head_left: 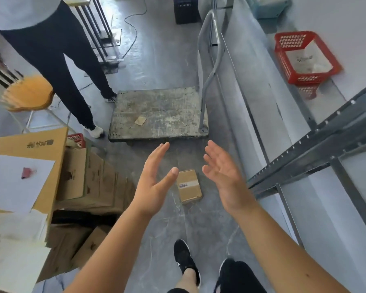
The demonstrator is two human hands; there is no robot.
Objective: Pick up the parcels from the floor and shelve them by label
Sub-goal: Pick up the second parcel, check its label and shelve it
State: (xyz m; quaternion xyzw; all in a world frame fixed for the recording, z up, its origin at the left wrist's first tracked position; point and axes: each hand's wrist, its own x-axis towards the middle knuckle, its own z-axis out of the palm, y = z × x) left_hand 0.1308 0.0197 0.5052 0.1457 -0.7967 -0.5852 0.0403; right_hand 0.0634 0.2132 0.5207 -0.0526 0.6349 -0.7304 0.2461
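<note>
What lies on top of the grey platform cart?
A small brown cardboard scrap lies on the cart deck. Whatever is under the deck is hidden.

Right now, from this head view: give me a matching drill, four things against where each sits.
Things
1. parcel
2. red basket
3. platform cart
4. wooden stool

Places
a. on the shelf at right
b. at left, beside the standing person
c. on the floor, seen between the open left hand and right hand
d. on the floor beyond both hands, its handle on the right side

Pairs: 1-c, 2-a, 3-d, 4-b
</note>
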